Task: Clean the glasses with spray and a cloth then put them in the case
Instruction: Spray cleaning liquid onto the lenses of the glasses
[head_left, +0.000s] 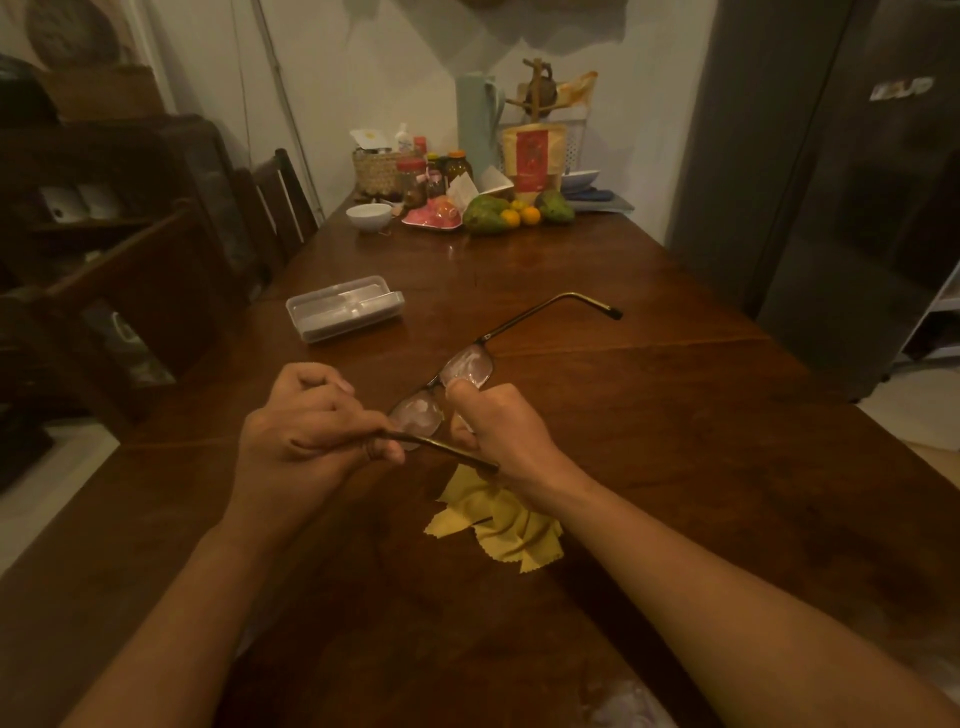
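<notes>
My left grip (306, 421) pinches the near temple of the glasses (470, 365), fingers curled. My right grip (498, 426) holds the frame, with the thumb on one lens. The glasses are above the surface (675, 415) at mid frame, and their long axis runs from lower left to upper right. The cloth (498, 525) lies just below my right grip, so that one is nearer to it. The case (343, 306) waits closed at upper left.

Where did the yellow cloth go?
In the head view, the cloth lies crumpled on the table, close to the person. It sits just under the wrist of the right hand, a little nearer than the glasses.
</notes>
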